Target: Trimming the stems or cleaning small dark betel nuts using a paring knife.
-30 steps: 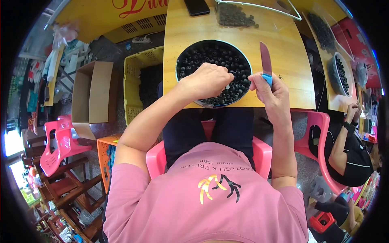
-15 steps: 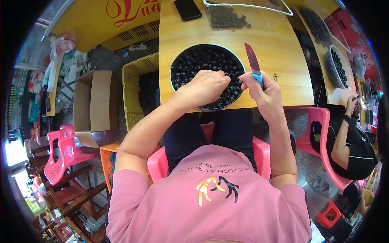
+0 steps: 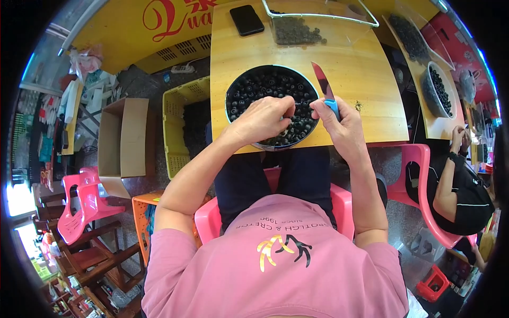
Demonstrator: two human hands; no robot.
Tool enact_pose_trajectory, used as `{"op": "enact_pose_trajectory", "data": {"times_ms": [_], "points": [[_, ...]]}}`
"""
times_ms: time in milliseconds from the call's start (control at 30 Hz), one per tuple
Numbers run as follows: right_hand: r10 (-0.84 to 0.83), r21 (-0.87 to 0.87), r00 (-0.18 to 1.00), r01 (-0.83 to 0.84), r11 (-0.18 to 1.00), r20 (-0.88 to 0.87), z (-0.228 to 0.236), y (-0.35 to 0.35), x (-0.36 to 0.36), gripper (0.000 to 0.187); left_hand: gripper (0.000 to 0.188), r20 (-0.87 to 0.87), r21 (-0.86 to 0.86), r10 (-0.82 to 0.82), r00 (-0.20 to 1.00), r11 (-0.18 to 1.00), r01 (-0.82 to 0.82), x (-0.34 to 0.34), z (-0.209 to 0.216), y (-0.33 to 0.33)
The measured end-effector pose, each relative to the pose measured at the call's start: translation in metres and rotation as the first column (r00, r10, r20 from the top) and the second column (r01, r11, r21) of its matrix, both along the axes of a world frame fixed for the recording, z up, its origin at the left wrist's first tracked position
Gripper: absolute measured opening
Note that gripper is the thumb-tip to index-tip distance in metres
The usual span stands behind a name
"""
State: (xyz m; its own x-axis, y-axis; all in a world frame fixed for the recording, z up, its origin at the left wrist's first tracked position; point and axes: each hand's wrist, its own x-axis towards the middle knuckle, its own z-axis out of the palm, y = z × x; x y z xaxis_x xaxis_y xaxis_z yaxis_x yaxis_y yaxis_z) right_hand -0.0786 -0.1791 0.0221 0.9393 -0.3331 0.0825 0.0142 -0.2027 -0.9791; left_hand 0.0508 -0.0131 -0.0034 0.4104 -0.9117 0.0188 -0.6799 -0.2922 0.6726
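Observation:
A round bowl (image 3: 228, 106) with a pale rim stands at the table's near edge. It is full of small dark round pieces (image 3: 270, 82), perhaps nuts or fruits; their exact kind is unclear. Over the bowl's near part, my left hand (image 3: 262, 119) has its fingers curled in, and whatever they pinch is hidden. My right hand (image 3: 342, 119), beside the bowl's right rim, is closed around the blue handle of a knife (image 3: 322, 82). Its blade points up and slightly left, away from me. The right thumb and fingertips reach close to the rim.
A wooden table (image 3: 371, 79) holds a black phone (image 3: 246, 20) and a clear box (image 3: 297, 32) of dark pieces. Left are a yellow crate (image 3: 175, 122) and a cardboard box (image 3: 124, 138). Rightward, a co-worker (image 3: 450, 191) sits by another bowl (image 3: 437, 93); pink chairs (image 3: 419, 175) stand around.
My left hand has shifted slightly rightward off the bowl's right rim area, back over the dark pieces. The knife blade tilts a little more leftward. The whole view has moved slightly.

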Motion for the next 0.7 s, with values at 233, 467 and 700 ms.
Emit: {"op": "enact_pose_trajectory", "data": {"times_ms": [233, 467, 700], "points": [[-0.028, 0.0, 0.999, 0.028, 1.0, 0.02, 0.001, 0.003, 0.002, 0.023, 0.017, -0.29, -0.096, 0.107, 0.951, 0.986, -0.14, 0.001, 0.022, 0.001], [0.004, 0.201, 0.999, -0.014, 0.98, 0.048, 0.009, 0.016, 0.005, 0.021, 0.014, -0.656, -0.432, -0.025, 0.754, 0.832, -0.348, -0.017, 0.037, 0.007], [0.003, 0.218, 0.997, -0.019, 0.976, 0.074, 0.01, 0.02, 0.008, 0.019, 0.016, -0.719, -0.434, -0.021, 0.695, 0.794, -0.425, -0.028, 0.039, 0.013]]}}
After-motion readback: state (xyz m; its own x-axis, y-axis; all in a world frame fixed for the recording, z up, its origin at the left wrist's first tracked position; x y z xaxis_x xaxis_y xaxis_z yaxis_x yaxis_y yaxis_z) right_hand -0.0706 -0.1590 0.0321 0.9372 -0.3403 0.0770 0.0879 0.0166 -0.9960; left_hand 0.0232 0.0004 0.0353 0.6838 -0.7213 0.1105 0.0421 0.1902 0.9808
